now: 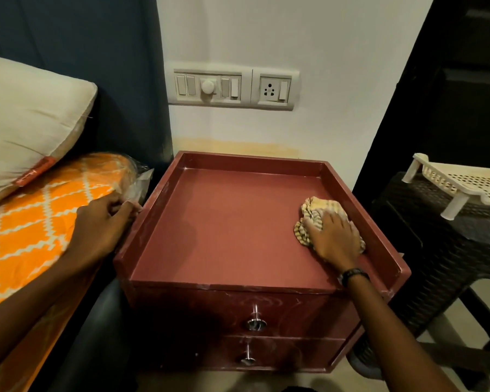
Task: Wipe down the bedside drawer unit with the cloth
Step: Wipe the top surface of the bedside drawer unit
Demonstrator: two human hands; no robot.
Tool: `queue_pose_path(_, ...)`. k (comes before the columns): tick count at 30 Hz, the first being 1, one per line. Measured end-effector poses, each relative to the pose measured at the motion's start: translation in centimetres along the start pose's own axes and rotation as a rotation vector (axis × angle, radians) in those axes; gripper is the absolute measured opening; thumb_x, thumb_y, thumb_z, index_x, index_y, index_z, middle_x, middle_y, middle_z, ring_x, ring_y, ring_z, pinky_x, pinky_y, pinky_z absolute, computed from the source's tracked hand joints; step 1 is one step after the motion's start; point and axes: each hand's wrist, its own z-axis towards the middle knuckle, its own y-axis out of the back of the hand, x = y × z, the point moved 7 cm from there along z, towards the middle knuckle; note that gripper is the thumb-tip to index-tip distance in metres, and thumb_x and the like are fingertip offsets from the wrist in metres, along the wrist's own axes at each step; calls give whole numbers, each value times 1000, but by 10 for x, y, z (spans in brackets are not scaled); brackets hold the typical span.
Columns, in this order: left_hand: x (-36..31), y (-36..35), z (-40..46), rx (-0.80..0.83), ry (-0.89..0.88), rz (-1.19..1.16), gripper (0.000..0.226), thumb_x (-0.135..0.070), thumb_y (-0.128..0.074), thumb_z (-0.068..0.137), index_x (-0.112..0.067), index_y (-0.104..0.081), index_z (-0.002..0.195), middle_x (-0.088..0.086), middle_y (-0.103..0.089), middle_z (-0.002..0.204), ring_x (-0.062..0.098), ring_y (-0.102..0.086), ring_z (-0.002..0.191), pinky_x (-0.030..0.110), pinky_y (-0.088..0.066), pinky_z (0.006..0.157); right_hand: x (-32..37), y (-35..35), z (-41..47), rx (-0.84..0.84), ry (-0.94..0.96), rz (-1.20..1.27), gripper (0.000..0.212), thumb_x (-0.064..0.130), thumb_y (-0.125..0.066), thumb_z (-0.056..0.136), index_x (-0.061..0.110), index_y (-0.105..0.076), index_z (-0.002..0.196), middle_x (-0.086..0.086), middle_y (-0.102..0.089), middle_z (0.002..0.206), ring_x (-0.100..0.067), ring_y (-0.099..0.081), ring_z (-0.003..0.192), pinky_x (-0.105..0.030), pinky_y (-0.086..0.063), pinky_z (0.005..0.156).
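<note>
White wall behind, switch panel and socket above, and right below them sat the bedside drawer unit, its maroon recessed top ringed by a raised rim. Over on the right side of that top, the right hand lay flat, fingers spread, palm pressing the bunched striped cloth down onto the surface, close to the right rim. That flat palm looked chosen for pressure, not for gripping: the cloth was pinned under it rather than pinched. The left hand sat at the unit's left rim, fingers loosely curled against the edge beside the orange bedsheet and some clear plastic wrap, holding nothing I could make out, likely steadying the unit against the push of wiping. Pale smears showed on the rims and the drawer fronts around the two metal knobs, so by my reading the job was early, with the front and sides still to do. A black wristband sat on the right wrist.
</note>
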Motion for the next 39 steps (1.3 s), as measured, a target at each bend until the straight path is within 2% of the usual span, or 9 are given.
queue_pose_path(7,4,-2,3,-7,-6,-22,20,-24,-55,91,-15,-73,86,6,-74,84,22,-70,80,47,-55,84,20,-31,94,27,-83,23,64,63,-33,90,24,-42,140,-3,-34,152,-24,-22,143,-45,-14,117)
queue_pose_path(11,-4,-3,1,-39,-50,70,22,-19,-52,93,-16,-72,84,4,-72,82,10,-65,69,30,-52,75,26,-40,127,39,-92,11,65,62,-33,91,21,-41,140,-6,-34,152,-27,-23,142,-47,-14,116)
queue_pose_path(14,-6,-1,1,-62,-67,105,22,-18,-52,93,-17,-71,81,5,-72,81,14,-65,72,37,-52,78,37,-48,142,51,-112,31,65,61,-32,91,21,-40,142,-7,-33,153,-29,-22,142,-48,-13,116)
queue_pose_path(19,-7,1,0,-58,-48,73,31,-35,-47,84,-19,-72,79,1,-72,75,20,-68,72,46,-54,76,62,-54,147,54,-180,78,66,53,-33,95,15,-26,149,-14,-22,156,-35,-14,144,-48,-9,118)
queue_pose_path(22,-5,0,1,-59,-38,60,30,-34,-47,84,-20,-73,79,0,-73,74,18,-69,73,45,-54,77,108,-63,136,101,-82,160,64,44,-40,97,8,-26,148,-19,-23,154,-37,-18,143,-47,-15,117)
queue_pose_path(27,-1,-1,4,-75,-54,79,24,-20,-52,92,-21,-72,78,0,-74,79,14,-69,75,41,-54,78,187,-98,128,189,82,223,67,49,-44,92,14,-29,147,-15,-26,153,-37,-21,141,-52,-18,115)
queue_pose_path(31,0,-1,5,-87,-76,83,24,-21,-52,93,-20,-72,80,0,-74,80,15,-68,74,42,-54,78,241,-107,113,198,259,174,66,54,-39,93,18,-29,147,-11,-27,155,-33,-22,142,-52,-16,116)
queue_pose_path(36,-2,-1,4,-95,-84,83,24,-19,-52,94,-17,-73,82,2,-73,79,14,-68,73,42,-55,78,288,-104,74,174,573,129,57,60,-34,92,23,-52,131,-5,-50,140,-26,-43,130,-45,-31,107)
queue_pose_path(39,-1,-1,3,-91,-75,61,25,-25,-52,92,-17,-73,82,2,-73,78,15,-69,73,43,-55,78,291,-97,41,187,669,161,54,58,-33,93,25,-52,130,-2,-49,141,-22,-40,131,-43,-29,107)
